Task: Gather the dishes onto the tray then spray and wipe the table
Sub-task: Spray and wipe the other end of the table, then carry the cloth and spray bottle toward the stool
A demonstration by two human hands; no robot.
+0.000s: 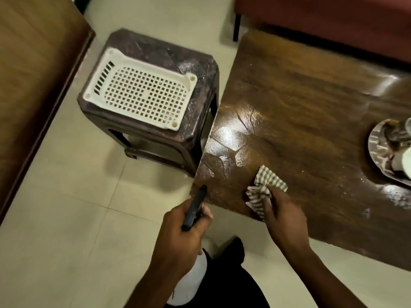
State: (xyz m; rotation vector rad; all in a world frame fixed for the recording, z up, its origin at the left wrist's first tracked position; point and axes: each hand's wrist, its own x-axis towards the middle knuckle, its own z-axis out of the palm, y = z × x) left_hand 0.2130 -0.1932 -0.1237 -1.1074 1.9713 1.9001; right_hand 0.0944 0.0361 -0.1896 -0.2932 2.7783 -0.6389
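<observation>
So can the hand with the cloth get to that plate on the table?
Probably yes. The right hand presses the cloth on the table, and only bare tabletop lies between it and the plate at the right edge, though it's a stretch.

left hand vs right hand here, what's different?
The left hand grips the black-headed spray bottle in the air beside the table edge; the right hand presses a checked cloth flat on the table. The left is closed in a fist around the trigger; the right is spread, fingers over the cloth. Both reach toward the table's near corner.
</observation>
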